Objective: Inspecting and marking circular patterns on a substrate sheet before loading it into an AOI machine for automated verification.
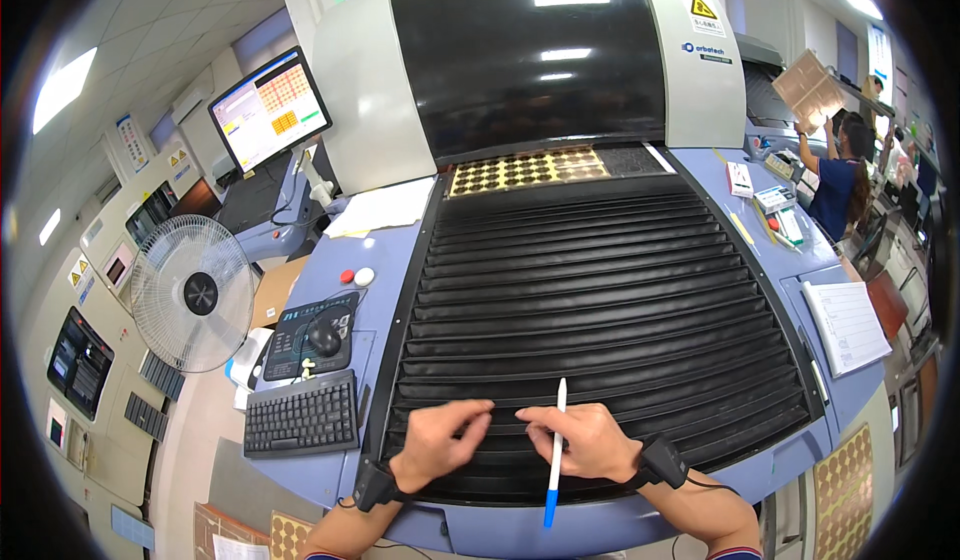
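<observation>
Keyboard (302,413), mousepad (283,348) on blue bench (388,257)

Boxy black bands (375,485) are circling both wrists — thin dark cables (706,483) are trailing from them — and dark blue sleeve edges (736,554) are showing further up the arms.

Fan (200,293) standing at left, monitor (268,115) lit up beyond it, mouse (324,337) on its dark mat (287,348) near the keyboard (300,416), notepad (845,326) over right!
</observation>
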Tool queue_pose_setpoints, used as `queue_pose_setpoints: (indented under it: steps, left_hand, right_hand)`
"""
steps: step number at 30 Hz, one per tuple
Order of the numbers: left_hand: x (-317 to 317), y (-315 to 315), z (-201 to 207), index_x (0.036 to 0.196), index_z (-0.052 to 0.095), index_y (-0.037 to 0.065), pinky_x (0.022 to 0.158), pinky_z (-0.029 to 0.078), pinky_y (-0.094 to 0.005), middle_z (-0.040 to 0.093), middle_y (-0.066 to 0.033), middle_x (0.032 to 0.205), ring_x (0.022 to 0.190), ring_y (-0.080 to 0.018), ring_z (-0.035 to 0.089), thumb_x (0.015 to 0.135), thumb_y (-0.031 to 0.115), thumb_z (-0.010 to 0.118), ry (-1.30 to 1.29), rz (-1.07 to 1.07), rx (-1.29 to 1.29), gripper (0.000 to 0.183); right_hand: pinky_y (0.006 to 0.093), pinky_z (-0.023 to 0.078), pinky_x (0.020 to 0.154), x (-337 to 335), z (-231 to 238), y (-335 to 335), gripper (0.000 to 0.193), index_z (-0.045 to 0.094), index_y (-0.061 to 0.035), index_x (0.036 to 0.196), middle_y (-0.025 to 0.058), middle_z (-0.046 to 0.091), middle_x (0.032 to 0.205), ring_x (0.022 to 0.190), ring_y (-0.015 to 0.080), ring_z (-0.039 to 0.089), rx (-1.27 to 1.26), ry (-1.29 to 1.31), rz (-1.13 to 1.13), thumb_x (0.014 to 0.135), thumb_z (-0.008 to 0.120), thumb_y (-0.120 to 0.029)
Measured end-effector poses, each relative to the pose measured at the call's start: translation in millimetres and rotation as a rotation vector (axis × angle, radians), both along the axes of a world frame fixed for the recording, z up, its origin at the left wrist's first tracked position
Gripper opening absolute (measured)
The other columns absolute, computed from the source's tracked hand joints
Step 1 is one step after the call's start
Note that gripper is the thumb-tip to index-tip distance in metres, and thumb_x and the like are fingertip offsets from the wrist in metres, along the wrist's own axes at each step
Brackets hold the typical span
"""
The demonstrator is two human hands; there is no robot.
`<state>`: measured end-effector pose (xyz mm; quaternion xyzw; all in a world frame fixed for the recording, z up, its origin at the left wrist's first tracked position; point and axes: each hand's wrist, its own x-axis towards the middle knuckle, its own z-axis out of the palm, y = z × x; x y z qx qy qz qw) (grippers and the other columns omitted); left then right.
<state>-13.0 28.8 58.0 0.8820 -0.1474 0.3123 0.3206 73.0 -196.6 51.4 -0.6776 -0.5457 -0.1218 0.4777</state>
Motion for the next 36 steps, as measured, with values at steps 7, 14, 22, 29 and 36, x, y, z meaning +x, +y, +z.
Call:
queue_pose_setpoints:
  steps: [7, 14, 22, 29, 36]
  left_hand:
    - [15, 46, 2, 0.116, 0.063, 0.001, 0.06, 0.056, -0.0257, 0.074, -0.0128, 0.1, 0.073, -0.0185, 0.073, 0.089, 0.006, 0.07, 0.062, 0.334, -0.185, 0.029]
    - [14, 62, -5, 0.139, 0.043, -0.004, 0.088, 0.054, -0.0429, 0.061, -0.0258, 0.129, 0.108, -0.0361, 0.067, 0.092, 0.022, 0.069, 0.233, 0.498, -0.007, 0.06]
    - [12, 59, 1, 0.142, 0.038, -0.005, 0.093, 0.049, -0.0487, 0.053, -0.0284, 0.135, 0.114, -0.0459, 0.058, 0.09, 0.029, 0.069, 0.516, 0.554, 0.113, 0.07]
    - [16, 74, -15, 0.141, 0.043, -0.004, 0.086, 0.053, -0.0425, 0.061, -0.0223, 0.121, 0.101, -0.0371, 0.066, 0.09, 0.029, 0.071, 0.331, 0.544, 0.112, 0.067]
    - [5, 75, 4, 0.137, 0.046, -0.005, 0.093, 0.05, -0.032, 0.054, -0.0154, 0.131, 0.111, -0.021, 0.06, 0.095, 0.009, 0.066, 0.07, 0.202, -0.947, 0.048]
  right_hand:
    - [0.0301, 0.056, 0.057, 21, 1, -7, 0.037, 0.065, -0.0021, 0.114, 0.0066, 0.069, 0.073, 0.062, 0.0215, 0.07, 0.092, -0.03, -0.164, 0.077, 0.07, 0.002]
    - [0.0326, 0.058, 0.065, 36, 9, -16, 0.029, 0.066, -0.0001, 0.113, 0.0139, 0.073, 0.081, 0.073, 0.0274, 0.074, 0.081, 0.139, -0.323, 0.083, 0.067, 0.002]
    - [0.0344, 0.055, 0.062, 61, 3, -22, 0.033, 0.062, -0.0015, 0.118, 0.0158, 0.072, 0.079, 0.068, 0.0284, 0.072, -0.002, 0.146, -0.455, 0.085, 0.068, -0.002]
    - [0.0419, 0.053, 0.077, 69, -7, -25, 0.055, 0.058, -0.0014, 0.126, 0.0205, 0.068, 0.101, 0.086, 0.0326, 0.065, -0.223, 0.259, -0.507, 0.079, 0.081, -0.019]
    - [0.0463, 0.051, 0.081, 71, -15, -23, 0.053, 0.055, -0.0043, 0.121, 0.0165, 0.064, 0.107, 0.101, 0.04, 0.061, -0.293, -0.081, -0.55, 0.076, 0.082, -0.014]
